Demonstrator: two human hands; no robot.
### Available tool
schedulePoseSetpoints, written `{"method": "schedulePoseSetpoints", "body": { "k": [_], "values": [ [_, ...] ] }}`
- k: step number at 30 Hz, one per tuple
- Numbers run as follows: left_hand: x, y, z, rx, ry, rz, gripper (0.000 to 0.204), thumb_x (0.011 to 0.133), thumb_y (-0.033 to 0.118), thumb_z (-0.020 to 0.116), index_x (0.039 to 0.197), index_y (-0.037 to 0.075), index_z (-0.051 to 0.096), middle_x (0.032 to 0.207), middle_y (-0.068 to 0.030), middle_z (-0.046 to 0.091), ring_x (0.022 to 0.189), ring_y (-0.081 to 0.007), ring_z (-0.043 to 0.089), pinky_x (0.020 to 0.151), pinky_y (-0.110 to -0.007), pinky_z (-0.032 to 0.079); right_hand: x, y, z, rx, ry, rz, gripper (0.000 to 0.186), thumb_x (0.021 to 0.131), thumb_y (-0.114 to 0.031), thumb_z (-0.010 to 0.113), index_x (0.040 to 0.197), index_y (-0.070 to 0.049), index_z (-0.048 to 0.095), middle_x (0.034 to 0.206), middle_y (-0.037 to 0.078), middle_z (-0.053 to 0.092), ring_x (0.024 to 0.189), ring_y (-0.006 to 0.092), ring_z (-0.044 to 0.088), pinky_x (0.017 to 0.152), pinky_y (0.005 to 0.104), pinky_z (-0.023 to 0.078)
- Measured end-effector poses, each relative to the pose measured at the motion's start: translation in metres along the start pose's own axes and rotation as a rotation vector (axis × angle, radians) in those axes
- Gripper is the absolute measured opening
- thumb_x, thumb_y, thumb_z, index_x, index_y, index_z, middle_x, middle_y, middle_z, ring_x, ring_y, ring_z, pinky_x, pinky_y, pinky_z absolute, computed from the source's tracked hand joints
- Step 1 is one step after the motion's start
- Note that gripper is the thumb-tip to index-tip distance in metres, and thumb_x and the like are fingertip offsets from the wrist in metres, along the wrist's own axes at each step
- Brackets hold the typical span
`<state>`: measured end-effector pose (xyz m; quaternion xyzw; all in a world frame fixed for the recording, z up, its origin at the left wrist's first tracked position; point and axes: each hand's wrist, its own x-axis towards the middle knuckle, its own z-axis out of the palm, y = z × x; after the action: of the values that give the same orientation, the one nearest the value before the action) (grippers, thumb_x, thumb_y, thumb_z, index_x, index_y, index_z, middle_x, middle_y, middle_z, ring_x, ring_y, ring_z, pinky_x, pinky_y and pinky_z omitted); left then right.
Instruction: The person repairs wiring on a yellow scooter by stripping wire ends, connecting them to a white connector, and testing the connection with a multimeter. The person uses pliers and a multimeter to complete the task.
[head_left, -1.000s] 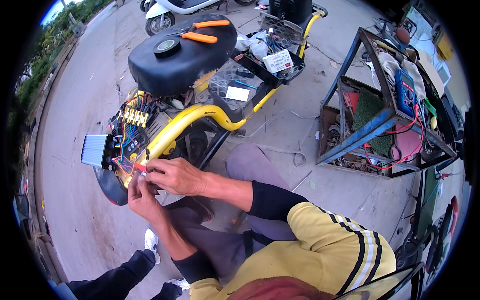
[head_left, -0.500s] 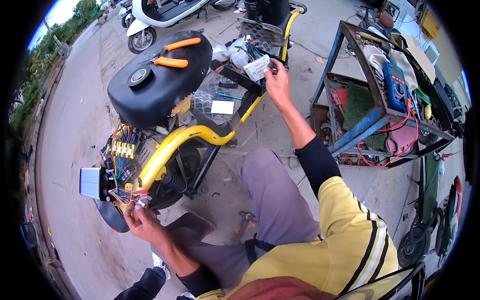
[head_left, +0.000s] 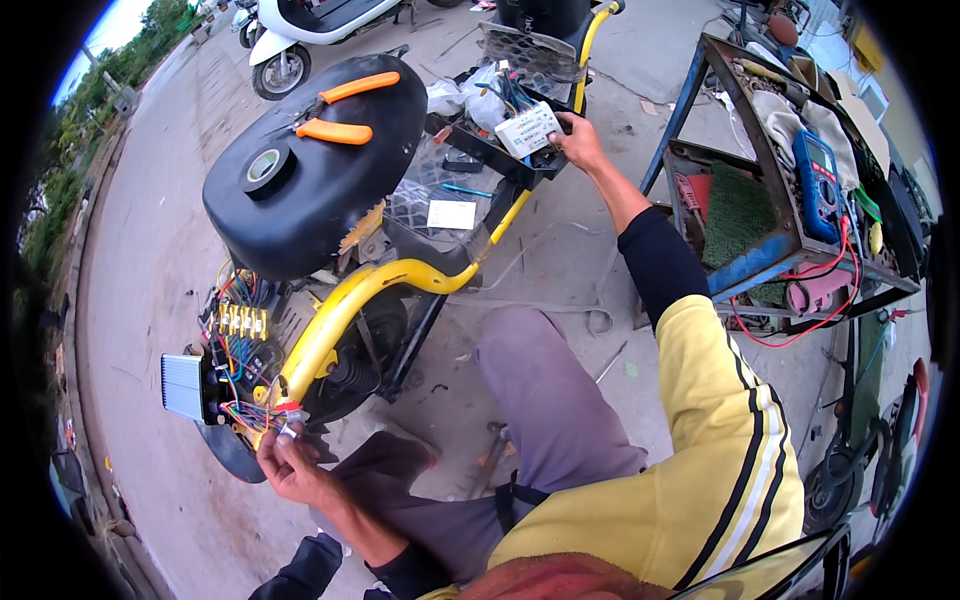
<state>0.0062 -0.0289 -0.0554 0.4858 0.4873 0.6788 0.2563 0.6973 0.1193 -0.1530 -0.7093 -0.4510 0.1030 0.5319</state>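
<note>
A yellow-framed electric scooter [head_left: 352,302] lies in front of me with its black seat [head_left: 318,168] up and its wiring exposed. My left hand [head_left: 290,462] pinches a small connector on the coloured wire bundle [head_left: 250,412] at the scooter's rear. My right hand [head_left: 577,142] is stretched far forward and grips a small white box [head_left: 528,130] in the scooter's open battery tray [head_left: 470,160]. Orange-handled pliers [head_left: 345,108] and a roll of black tape [head_left: 265,168] rest on the seat.
A blue metal rack [head_left: 745,262] at the right holds a blue multimeter [head_left: 820,185], rags and red leads. A silver finned controller [head_left: 182,386] hangs at the scooter's rear. A white scooter [head_left: 310,25] is parked behind. A black wheel [head_left: 835,480] stands at lower right.
My right hand left the wire bundle, reached forward to the tray and took hold of the white box. My left hand stayed on the wires.
</note>
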Motion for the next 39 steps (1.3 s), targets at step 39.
{"method": "schedulePoseSetpoints", "body": {
  "k": [39],
  "values": [
    [-0.005, -0.023, -0.017, 0.13, 0.111, 0.116, 0.02, 0.101, 0.011, 0.064, 0.117, 0.0, 0.061, 0.089, -0.0172, 0.073, 0.053, -0.0042, 0.042, 0.045, -0.017, 0.028, 0.088, -0.071, -0.004, 0.788, 0.192, 0.397, 0.039, 0.097, -0.005, 0.066, 0.133, 0.008, 0.057, 0.115, 0.019, 0.071, 0.102, 0.0291, 0.073, 0.082, 0.0393, 0.064]
  ]
}}
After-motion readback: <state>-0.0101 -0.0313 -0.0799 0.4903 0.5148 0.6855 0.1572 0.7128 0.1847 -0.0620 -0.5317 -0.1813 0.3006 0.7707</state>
